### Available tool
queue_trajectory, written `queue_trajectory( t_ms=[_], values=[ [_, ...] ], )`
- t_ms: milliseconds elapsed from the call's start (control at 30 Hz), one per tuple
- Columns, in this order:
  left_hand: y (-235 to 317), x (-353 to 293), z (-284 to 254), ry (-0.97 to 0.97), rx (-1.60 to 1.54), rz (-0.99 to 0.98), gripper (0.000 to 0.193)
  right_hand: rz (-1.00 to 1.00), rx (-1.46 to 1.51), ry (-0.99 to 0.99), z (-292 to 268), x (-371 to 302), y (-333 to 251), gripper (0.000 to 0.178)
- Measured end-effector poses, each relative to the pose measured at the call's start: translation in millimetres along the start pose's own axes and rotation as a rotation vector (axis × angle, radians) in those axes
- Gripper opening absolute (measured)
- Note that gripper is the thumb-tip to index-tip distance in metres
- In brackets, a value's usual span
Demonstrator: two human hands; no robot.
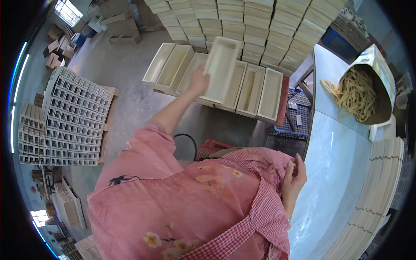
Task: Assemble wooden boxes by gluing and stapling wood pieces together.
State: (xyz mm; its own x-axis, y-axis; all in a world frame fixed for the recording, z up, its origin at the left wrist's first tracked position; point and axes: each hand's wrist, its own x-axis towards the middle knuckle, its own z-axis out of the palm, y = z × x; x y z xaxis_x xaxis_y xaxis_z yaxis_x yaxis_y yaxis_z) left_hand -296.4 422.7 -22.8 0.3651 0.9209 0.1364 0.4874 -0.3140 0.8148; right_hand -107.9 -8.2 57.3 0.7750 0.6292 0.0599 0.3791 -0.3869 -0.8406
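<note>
My left hand (199,82) stretches forward, fingers closed on the long side of a pale, shallow wooden box (220,71). That box is tilted, slightly blurred, and held above a row of similar open boxes (164,65). One box in the row, toward its right end, has a light wooden strip (250,91) inside it. Beside the edge of the light-blue tabletop, my right hand (295,180) is raised near my pink sleeve. Its fingers are loosely bent and apart, with nothing visible between them.
Stacked pale boxes (208,26) rise behind the row. A blue plastic basket (297,115) sits below the tabletop (342,160), which carries a carton (381,82) spilling yellowish strips (357,95). Bundled pale slats (372,195) stand at right; a pallet of stacked frames (73,121) at left.
</note>
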Motion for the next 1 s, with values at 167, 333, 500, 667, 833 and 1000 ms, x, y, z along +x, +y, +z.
queue_trajectory(
  t_ms=[167,333,500,667,833,1000],
  values=[
    [-126,43,-52,0.087,0.415,-0.161,0.045,0.1,-0.002,-0.059,17,3,-12,0.037],
    [-129,37,-48,0.325,0.814,0.146,0.04,0.081,-0.064,-0.045,24,6,-4,0.037],
    [-83,-1,-13,0.107,0.827,-0.204,0.03,0.092,-0.074,-0.126,28,7,-9,0.037],
    [-105,-12,-5,-0.11,0.888,-0.157,0.024,0.163,-0.026,-0.181,29,9,-19,0.037],
    [-116,-14,10,0.059,0.771,-0.204,0.019,0.187,-0.05,-0.149,26,4,-8,0.036],
    [-118,-13,12,0.049,0.805,-0.229,0.013,0.234,-0.062,-0.158,23,-3,-8,0.036]
  ],
)
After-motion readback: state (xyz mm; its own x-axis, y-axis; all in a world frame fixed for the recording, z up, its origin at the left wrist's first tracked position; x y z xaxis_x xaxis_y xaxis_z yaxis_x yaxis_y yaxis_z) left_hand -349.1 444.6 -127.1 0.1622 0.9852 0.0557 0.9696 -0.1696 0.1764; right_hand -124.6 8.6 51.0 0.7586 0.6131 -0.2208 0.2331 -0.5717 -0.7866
